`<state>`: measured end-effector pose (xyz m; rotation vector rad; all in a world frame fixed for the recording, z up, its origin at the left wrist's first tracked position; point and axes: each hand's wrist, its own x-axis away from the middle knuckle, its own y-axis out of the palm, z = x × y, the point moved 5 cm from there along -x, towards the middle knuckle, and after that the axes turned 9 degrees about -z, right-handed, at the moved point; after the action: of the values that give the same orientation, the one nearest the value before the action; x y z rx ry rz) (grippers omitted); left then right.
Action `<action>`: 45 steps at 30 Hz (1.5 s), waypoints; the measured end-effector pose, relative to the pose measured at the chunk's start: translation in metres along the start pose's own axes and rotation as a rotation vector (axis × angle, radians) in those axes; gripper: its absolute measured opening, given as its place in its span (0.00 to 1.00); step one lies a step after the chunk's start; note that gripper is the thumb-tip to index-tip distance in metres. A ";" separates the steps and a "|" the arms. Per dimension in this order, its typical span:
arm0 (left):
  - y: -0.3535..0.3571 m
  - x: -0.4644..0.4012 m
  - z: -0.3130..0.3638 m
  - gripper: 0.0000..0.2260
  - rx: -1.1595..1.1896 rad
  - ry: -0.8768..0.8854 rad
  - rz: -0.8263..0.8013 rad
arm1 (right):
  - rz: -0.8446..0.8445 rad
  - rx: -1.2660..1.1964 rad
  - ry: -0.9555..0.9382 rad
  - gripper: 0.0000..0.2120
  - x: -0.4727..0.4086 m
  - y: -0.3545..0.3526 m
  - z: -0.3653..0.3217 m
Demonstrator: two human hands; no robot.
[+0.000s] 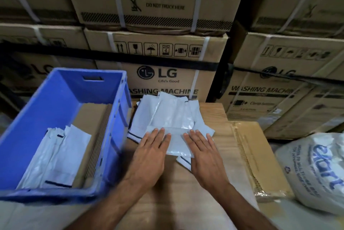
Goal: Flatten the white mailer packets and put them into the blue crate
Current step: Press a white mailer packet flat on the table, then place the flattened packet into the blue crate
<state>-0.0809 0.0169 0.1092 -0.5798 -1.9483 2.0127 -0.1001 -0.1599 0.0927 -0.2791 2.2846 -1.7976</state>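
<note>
Stacked cardboard boxes are standing behind the counter; the blue crate is sitting at the counter's left, holding a few white packets beside a piece of cardboard; a white printed bag is lying at the right. A loose pile of packets is lying just right of the crate; both hands are pressing flat, fingers straight, on the nearest packet, the left hand on its left edge and the right hand on its right edge.
</note>
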 end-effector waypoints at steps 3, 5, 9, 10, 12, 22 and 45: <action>-0.021 -0.006 -0.015 0.30 -0.060 -0.013 0.007 | 0.026 0.007 -0.061 0.31 -0.023 -0.019 -0.008; -0.033 -0.006 -0.032 0.30 -0.082 -0.037 -0.023 | 0.043 -0.009 -0.092 0.30 -0.038 -0.028 -0.017; -0.066 0.002 -0.064 0.30 -0.141 -0.058 -0.054 | 0.089 -0.063 -0.159 0.33 -0.061 -0.040 -0.050; -0.075 0.005 -0.074 0.30 -0.167 -0.070 -0.057 | 0.091 -0.072 -0.174 0.34 -0.066 -0.043 -0.059; -0.090 0.013 -0.098 0.30 -0.199 -0.078 -0.070 | 0.095 -0.093 -0.209 0.34 -0.079 -0.048 -0.081; -0.114 0.055 -0.252 0.32 -0.363 -0.025 -0.213 | 0.083 -0.234 -0.352 0.33 -0.140 -0.035 -0.231; 0.099 0.007 -0.371 0.24 -0.589 0.649 -0.834 | -0.810 -0.664 0.495 0.38 -0.175 0.208 -0.375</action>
<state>0.0938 0.3426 0.0066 -0.3612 -1.8638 0.6427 -0.0430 0.2874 -0.0147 -1.1101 3.4377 -1.3730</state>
